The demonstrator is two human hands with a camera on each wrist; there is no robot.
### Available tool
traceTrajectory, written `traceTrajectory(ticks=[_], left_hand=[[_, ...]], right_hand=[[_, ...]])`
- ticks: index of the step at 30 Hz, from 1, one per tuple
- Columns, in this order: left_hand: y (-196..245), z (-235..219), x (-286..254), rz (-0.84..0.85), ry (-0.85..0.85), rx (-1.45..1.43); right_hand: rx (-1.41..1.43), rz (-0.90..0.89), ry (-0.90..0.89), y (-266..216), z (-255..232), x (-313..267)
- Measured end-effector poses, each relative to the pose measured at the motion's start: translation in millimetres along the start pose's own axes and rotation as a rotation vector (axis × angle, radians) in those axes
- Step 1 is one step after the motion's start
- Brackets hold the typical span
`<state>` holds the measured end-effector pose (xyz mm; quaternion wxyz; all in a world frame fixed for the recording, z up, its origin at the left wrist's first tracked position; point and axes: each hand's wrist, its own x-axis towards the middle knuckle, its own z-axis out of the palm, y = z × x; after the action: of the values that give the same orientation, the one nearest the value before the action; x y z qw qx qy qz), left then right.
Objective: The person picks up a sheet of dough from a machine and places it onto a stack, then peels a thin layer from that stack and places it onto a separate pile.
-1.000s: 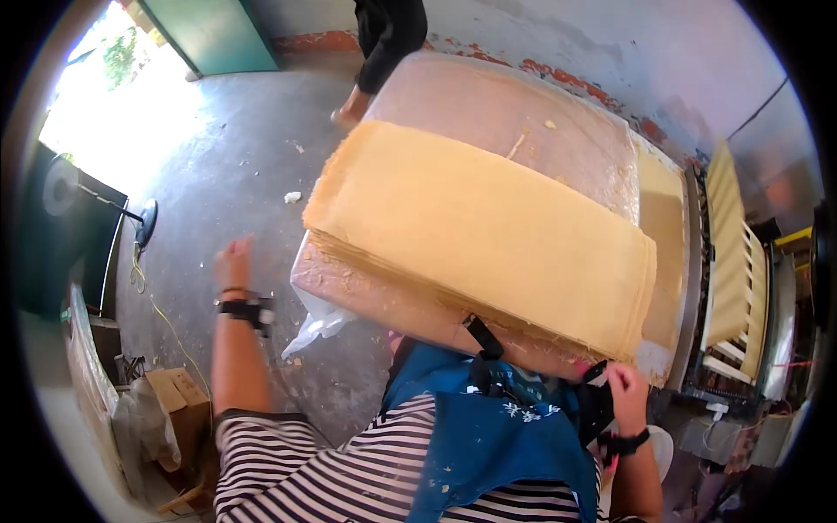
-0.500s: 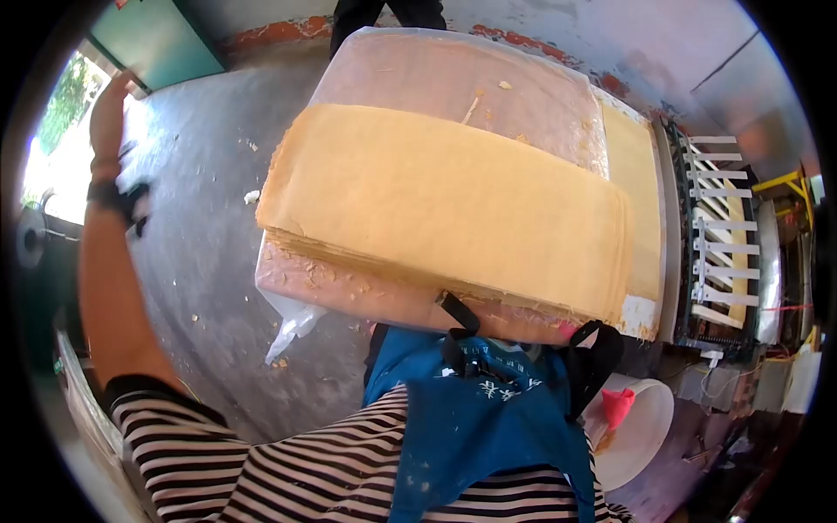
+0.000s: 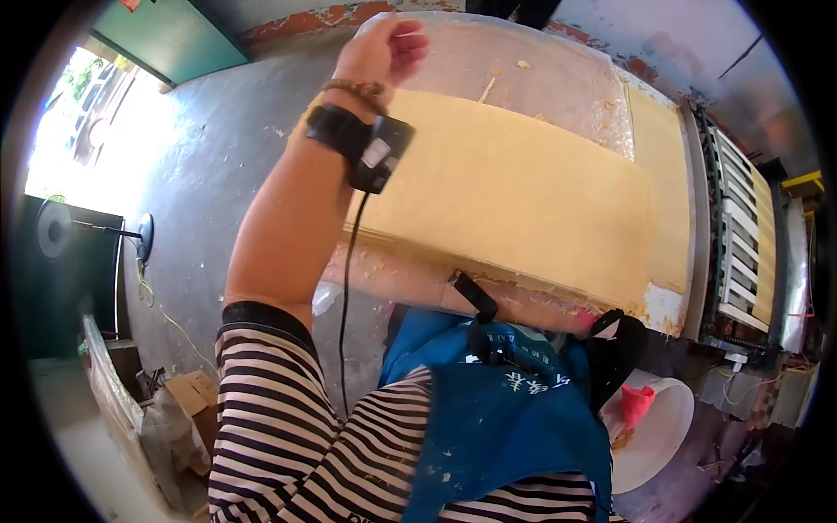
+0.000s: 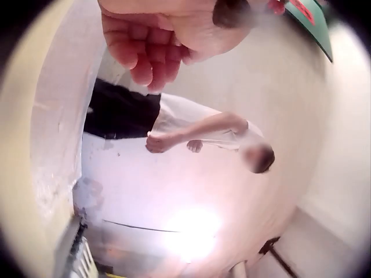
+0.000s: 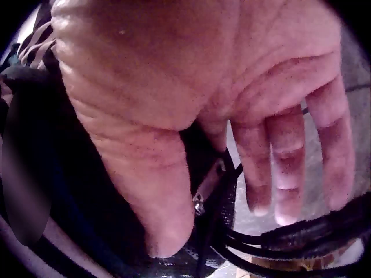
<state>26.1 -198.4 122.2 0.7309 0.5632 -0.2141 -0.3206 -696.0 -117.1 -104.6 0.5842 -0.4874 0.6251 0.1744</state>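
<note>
Grey concrete floor (image 3: 218, 148) fills the left of my head view, lit by a bright doorway beside a green door (image 3: 170, 35). Left of the big work table (image 3: 540, 61), low on the floor, I see a cardboard box (image 3: 196, 397) and a yellow cord trailing near a dark stand.

My left hand (image 3: 384, 48) is raised over the near-left corner of that table, above the left end of the yellow sheet stack (image 3: 523, 192). From the left wrist view its fingers (image 4: 151, 55) curl loosely inward and hold nothing; it touches nothing I can see. A black wrist strap (image 3: 344, 135) with a cable hanging from it sits on the forearm, with a bead bracelet just above.

The yellow sheet stack lies flat across the table, running from its left edge to its right edge, on top of a clear plastic cover. Another person stands at the table's far side, seen in the left wrist view.

Right of the table stands a slatted rack machine (image 3: 741, 235) carrying more yellow sheet. Below the table's near-right corner, a white bucket (image 3: 667, 427) holds something pink.

My right hand (image 5: 232, 104) shows only in its wrist view: fingers relaxed and fairly straight, gripping nothing, close to black straps and cables at my blue apron (image 3: 514, 427).
</note>
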Motion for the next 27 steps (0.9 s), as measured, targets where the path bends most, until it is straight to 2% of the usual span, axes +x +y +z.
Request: traceTrajectory(ticks=[2,3,4,5,7,8,11,13,14,15,17,18,19,20,22,24,26,27], left_hand=[[17,-3,-6,0.070,-0.012,0.136],[24,3,-17,0.203,-0.018,0.399],[12,5,-11,0.293,-0.092,0.462],[1,-5,-14,0.265,-0.155,0.541],[-11,1,-55,0.245,-0.140,0.740],[-22,24,-74,0.193,-0.166,0.675],[-52,75,-114,0.038,-0.395,0.568],[-71,112,-131,0.005,-0.516,0.549],[-82,128,-137,0.011,-0.554,0.543],[-95,144,-141,-0.030,-0.566,0.513],[-116,172,-156,-0.134,-0.608,0.437],[-123,189,-163,-0.181,-0.631,0.403],[-130,204,-171,-0.210,-0.670,0.419],[-134,215,-179,-0.241,-0.708,0.442],[-138,232,-193,-0.272,-0.772,0.534],[-140,239,-200,-0.279,-0.801,0.598],[-140,245,-201,-0.285,-0.791,0.638],[-139,248,-200,-0.286,-0.783,0.656]], right_hand=[[0.025,0.060,0.001,25,-5,-9],[0.041,0.082,0.005,38,-6,-16],[0.064,0.111,0.003,51,-4,-22],[0.077,0.142,-0.014,61,0,-29],[0.089,0.227,-0.103,78,8,-40],[0.096,0.272,-0.168,86,12,-47],[0.065,0.429,-0.492,92,23,-50],[-0.041,0.425,-0.637,92,3,-27],[-0.081,0.286,-0.481,95,-22,-1],[-0.136,0.010,-0.156,105,-62,49],[0.225,-0.521,0.361,63,-153,102],[0.920,-0.527,0.344,1,-176,97],[1.139,-0.588,0.321,-30,-205,108],[1.366,-0.434,0.351,-68,-228,115],[1.554,-0.518,0.288,-100,-257,158],[1.569,-0.433,0.319,-108,-275,224],[1.582,-0.343,0.394,-127,-275,245],[1.620,-0.363,0.328,-133,-275,255]])
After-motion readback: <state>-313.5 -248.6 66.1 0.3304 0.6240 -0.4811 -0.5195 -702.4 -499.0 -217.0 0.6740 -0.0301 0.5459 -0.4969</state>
